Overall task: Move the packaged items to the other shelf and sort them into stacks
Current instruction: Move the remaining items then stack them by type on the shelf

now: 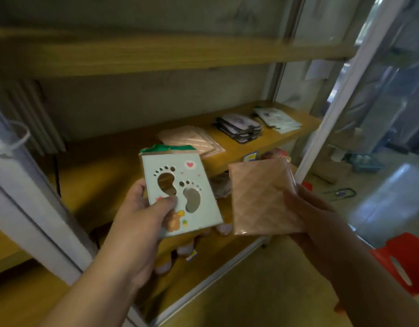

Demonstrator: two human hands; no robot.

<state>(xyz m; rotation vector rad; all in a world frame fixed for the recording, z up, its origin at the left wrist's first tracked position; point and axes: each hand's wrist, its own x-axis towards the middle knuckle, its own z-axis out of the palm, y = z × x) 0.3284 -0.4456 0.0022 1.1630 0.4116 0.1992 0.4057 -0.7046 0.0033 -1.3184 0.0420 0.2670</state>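
The left hand (142,223) holds the footprint packet (182,192) and the right hand (314,220) holds the pink packet (262,199), both before the shelf (104,168). Lay pink on the pink stack (192,140) (edges matched); start a new stack for the other.

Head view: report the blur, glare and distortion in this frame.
Head view: the footprint card in the left hand is fairly sharp; the shelf stacks are soft; glare streaks the pink packet in the right hand; the shelf post bows from wide-angle distortion.
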